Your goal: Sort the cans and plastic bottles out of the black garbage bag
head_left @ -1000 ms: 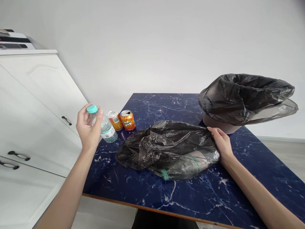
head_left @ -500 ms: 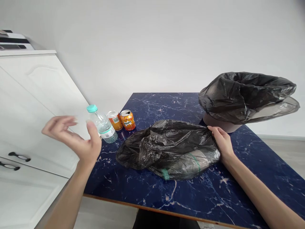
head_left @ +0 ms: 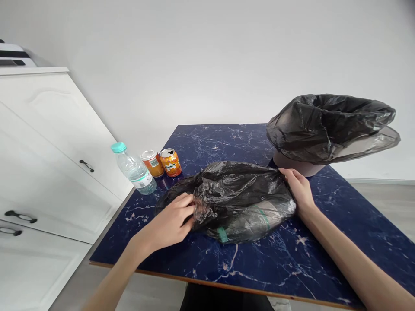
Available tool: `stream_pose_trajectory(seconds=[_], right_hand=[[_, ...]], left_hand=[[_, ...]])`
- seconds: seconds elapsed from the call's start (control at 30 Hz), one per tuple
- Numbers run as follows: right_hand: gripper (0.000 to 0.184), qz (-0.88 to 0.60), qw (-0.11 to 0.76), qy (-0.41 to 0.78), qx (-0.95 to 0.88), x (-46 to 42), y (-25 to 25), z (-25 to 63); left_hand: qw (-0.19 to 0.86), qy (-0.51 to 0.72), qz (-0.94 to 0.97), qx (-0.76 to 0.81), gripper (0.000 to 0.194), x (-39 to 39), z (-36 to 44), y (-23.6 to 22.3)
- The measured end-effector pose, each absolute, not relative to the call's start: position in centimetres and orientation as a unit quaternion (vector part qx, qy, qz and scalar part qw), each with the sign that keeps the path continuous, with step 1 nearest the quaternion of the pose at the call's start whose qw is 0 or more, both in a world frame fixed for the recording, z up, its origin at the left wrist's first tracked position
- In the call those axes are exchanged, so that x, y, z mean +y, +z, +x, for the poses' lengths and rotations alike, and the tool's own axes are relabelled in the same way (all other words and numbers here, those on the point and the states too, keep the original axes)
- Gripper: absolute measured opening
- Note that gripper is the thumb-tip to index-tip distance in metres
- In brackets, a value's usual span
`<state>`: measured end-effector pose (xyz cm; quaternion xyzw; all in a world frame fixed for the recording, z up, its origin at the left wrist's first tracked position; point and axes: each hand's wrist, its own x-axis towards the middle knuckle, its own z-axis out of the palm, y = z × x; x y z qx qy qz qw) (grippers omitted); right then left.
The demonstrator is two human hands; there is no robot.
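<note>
A black garbage bag (head_left: 240,194) lies on its side on the table, and clear and green shapes, perhaps a plastic bottle, show through its thin film. My right hand (head_left: 296,185) pinches the upper right edge of this bag between thumb and fingers. At the bag's left end, my left hand (head_left: 177,220) has its fingers curled into the crumpled plastic; the fingertips are partly hidden in the folds. Beyond my left hand stand a clear plastic bottle (head_left: 134,170) with a turquoise cap and two orange drink cans, one a Mirinda can (head_left: 170,163) with its top opened, the other a can (head_left: 153,164) beside it.
At the right rear, a bin (head_left: 293,164) lined with a second black bag (head_left: 330,125) stands on the blue marbled table (head_left: 223,138). A white cabinet (head_left: 48,142) with dark handles is on the left, and a pale wall rises behind.
My left hand has come down from above the table's left side, moving right onto the garbage bag and closing on its left end. My right hand keeps its pinch.
</note>
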<state>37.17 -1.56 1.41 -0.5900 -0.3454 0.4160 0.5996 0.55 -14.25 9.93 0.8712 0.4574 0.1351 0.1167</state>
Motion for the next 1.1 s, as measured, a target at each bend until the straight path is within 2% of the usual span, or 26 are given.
stream_pose_trajectory(seconds=[0.13,0.2,0.43,0.53,0.67,0.9,1.1], right_hand=[[0.039,-0.592,0.598,0.414,-0.347,-1.5,1.5,37.3],[0.040,-0.592,0.595,0.415,-0.351,-1.4,1.4,37.4],[0.045,-0.591,0.591,0.418,-0.357,-1.3,1.2,37.7],[0.043,-0.592,0.590,0.423,-0.351,-1.5,1.5,37.5],[0.040,-0.590,0.592,0.428,-0.344,-1.6,1.8,37.3],[0.042,-0.589,0.593,0.429,-0.344,-1.6,2.0,37.3],[0.039,-0.592,0.587,0.431,-0.345,-1.6,1.9,37.3]], left_hand=[[0.189,0.154,0.882,0.403,0.053,-13.8,2.6,9.5],[0.244,0.178,0.866,0.398,0.058,-13.6,3.5,9.5],[0.406,0.258,0.773,0.413,0.044,-14.9,4.5,10.3],[0.471,0.252,0.703,0.469,0.037,-15.9,3.5,10.2],[0.552,0.233,0.643,0.477,0.037,-17.0,2.2,10.4],[0.592,0.208,0.640,0.444,0.031,-17.9,2.9,10.6],[0.474,0.273,0.648,0.530,0.026,-17.9,5.1,9.3]])
